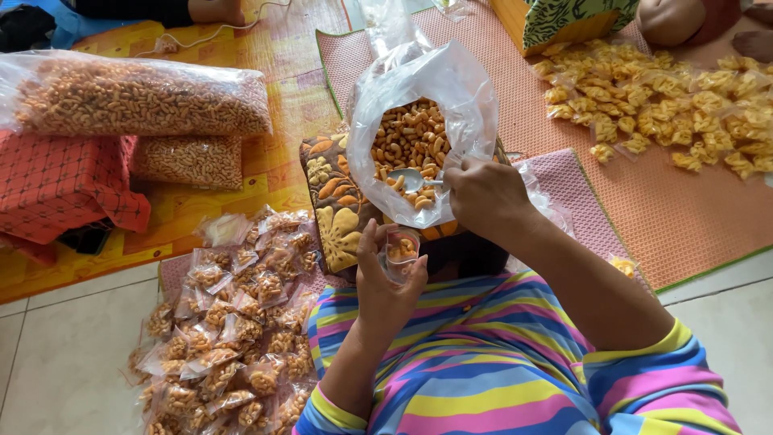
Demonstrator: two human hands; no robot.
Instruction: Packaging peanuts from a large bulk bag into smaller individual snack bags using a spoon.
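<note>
Over the patterned cushion (338, 217), the right hand (483, 197) grips a spoon (412, 179) inside the big snack bag (419, 121); the left hand (388, 282) holds a small packet (401, 250) just below it.

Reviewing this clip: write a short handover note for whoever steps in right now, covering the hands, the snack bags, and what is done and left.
Left hand holds a small clear pouch, partly filled.
Right hand holds a spoon inside the big open bag of snacks.
Done: a pile of filled pouches lies on the floor at left.
Left: the open bag is far from empty; two large full bags sit unopened at upper left.
</note>
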